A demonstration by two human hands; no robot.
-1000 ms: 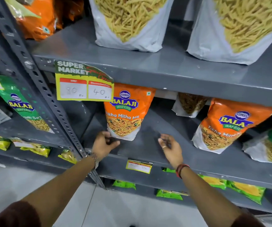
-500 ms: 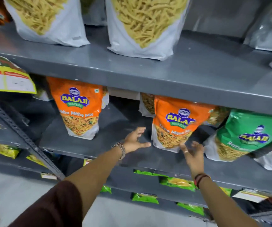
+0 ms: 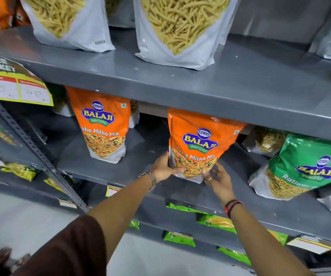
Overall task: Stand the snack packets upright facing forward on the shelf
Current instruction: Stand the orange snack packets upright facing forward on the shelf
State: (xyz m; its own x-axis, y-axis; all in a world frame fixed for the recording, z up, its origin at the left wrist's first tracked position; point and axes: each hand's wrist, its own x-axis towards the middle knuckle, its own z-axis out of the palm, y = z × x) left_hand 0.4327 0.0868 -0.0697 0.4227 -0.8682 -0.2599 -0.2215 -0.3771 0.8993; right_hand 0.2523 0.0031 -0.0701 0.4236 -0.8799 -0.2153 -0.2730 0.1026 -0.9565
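Observation:
An orange Balaji Tikha Mitha Mix packet [image 3: 198, 140] stands upright on the grey middle shelf [image 3: 140, 168], label facing me. My left hand [image 3: 163, 166] grips its lower left edge and my right hand [image 3: 217, 179] holds its lower right corner. A second orange packet [image 3: 103, 124] of the same kind stands upright to the left, untouched. To the right a green Balaji Ratlami packet [image 3: 304, 166] leans on the same shelf.
Two large white bags of yellow sev [image 3: 180, 30] stand on the shelf above. A yellow price card [image 3: 15, 86] hangs at left by the slotted upright post [image 3: 41, 154]. More packets sit behind at the back right [image 3: 268, 140]. Green packets [image 3: 214, 221] lie flat on lower shelves.
The view has shifted right along the shelf. Both hands, open over the bare shelf before, have moved right and closed on the base of the second orange packet.

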